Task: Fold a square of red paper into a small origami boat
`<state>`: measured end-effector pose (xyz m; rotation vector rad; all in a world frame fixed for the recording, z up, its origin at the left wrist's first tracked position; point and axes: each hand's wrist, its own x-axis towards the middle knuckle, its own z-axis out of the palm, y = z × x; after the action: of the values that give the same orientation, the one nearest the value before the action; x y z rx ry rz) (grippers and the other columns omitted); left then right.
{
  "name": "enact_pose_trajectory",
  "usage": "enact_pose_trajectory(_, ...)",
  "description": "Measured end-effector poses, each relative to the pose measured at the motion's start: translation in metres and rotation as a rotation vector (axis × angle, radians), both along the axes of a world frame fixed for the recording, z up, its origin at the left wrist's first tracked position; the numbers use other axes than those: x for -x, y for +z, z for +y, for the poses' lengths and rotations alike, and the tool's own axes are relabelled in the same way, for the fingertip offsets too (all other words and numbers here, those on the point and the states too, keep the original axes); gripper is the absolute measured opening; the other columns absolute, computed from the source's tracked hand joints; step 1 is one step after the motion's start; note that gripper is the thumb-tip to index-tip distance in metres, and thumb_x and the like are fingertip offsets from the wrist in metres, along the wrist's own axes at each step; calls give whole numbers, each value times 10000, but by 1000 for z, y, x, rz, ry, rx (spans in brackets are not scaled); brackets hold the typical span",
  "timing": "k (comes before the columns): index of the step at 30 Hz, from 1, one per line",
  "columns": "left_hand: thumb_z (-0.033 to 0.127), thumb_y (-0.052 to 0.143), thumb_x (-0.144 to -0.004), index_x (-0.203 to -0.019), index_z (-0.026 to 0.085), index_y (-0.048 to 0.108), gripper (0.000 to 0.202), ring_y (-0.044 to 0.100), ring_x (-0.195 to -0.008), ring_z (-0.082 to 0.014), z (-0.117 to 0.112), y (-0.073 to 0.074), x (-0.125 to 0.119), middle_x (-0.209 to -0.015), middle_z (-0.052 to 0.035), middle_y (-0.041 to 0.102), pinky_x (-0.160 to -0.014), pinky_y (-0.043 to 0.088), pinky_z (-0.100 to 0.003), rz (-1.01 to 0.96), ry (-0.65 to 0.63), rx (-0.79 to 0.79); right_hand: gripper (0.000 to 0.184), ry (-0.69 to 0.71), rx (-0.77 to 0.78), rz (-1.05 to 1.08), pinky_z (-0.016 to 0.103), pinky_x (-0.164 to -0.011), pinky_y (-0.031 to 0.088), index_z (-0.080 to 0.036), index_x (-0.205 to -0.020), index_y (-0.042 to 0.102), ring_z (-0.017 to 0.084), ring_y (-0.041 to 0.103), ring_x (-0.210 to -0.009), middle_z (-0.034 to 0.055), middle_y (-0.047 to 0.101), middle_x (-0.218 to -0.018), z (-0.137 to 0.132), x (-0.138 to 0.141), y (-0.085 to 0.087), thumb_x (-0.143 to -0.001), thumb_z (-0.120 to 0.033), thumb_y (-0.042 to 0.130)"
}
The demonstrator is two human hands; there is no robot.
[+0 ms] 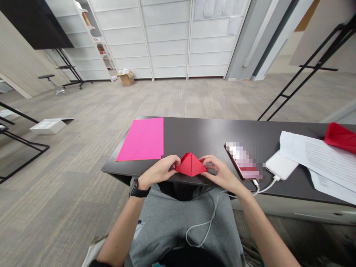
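A white cable [207, 222] loops across a seated person's grey-clad lap, just below a black watch [139, 190] on the left wrist. At the near edge of a dark bench [200, 133], the left hand [160, 171] and right hand [219, 173] pinch opposite corners of a folded red paper [191, 165], each grip closed on it (the piece rises in a low, peaked triangle). To the right lie a phone [243, 162] and a white power bank [281, 165], then printed sheets [319, 155] and another red paper [340, 138]. A pink sheet [143, 139] lies to the left. Beyond, a cardboard box [127, 78] sits on the floor by white shelving [167, 37].
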<state>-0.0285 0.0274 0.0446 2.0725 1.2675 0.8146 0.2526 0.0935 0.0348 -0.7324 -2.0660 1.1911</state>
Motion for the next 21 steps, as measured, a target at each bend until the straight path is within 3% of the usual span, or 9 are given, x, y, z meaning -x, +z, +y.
enact_pose_trajectory(4, 94, 553, -839, -997, 211, 564, 197, 555, -840, -167, -1, 1, 3, -946, -22, 585, -769, 446, -291, 23, 12, -35, 100, -61, -168, -74, 453, -922, 565, -258, -996, 590, 250, 623, -1099, 97, 644, -1204, 4, -5, -3, -900, -233, 577)
enact_pose_trajectory(8, 93, 557, -845, -978, 206, 570, 175, 558, -857, -170, -3, 2, 4, -966, -32, 585, -779, 454, -292, 30, -4, -61, 123, -129, -236, -90, 423, -856, 568, -254, -1011, 600, 228, 659, -914, 71, 685, -1066, 5, -8, -4, -891, -232, 590)
enact_pose_trajectory(13, 159, 657, -827, -1064, 204, 574, 255, 558, -841, -154, -4, 3, -7, -1005, -31, 601, -770, 459, -278, -134, 112, -66, 196, -181, -24, 41, 369, -796, 578, -248, -1047, 657, 246, 670, -994, 75, 703, -1078, -1, 1, 3, -888, -362, 643)
enact_pose_trajectory(17, 252, 626, -888, -1162, 205, 552, 288, 619, -954, -165, 2, -3, -25, -1119, -58, 586, -807, 508, -278, -510, 279, 63, 331, -389, 147, 174, 310, -606, 555, -220, -1134, 653, 206, 691, -776, 67, 722, -957, 1, 16, 1, -900, -450, 608)
enact_pose_trajectory(19, 265, 621, -888, -1250, 216, 497, 386, 643, -909, -155, 5, -7, -33, -1113, -50, 573, -767, 537, -273, -646, 346, 134, 385, -432, 144, 160, 305, -568, 539, -214, -1213, 625, 195, 679, -699, 49, 715, -885, 6, 20, -2, -904, -440, 592)
enact_pose_trajectory(21, 214, 606, -875, -1303, 230, 485, 445, 647, -830, -130, 6, -10, -36, -1125, -46, 566, -736, 550, -267, -620, 394, 148, 314, -441, 50, 65, 337, -635, 559, -226, -1171, 652, 210, 690, -736, 53, 725, -897, 9, 22, -6, -920, -387, 556)
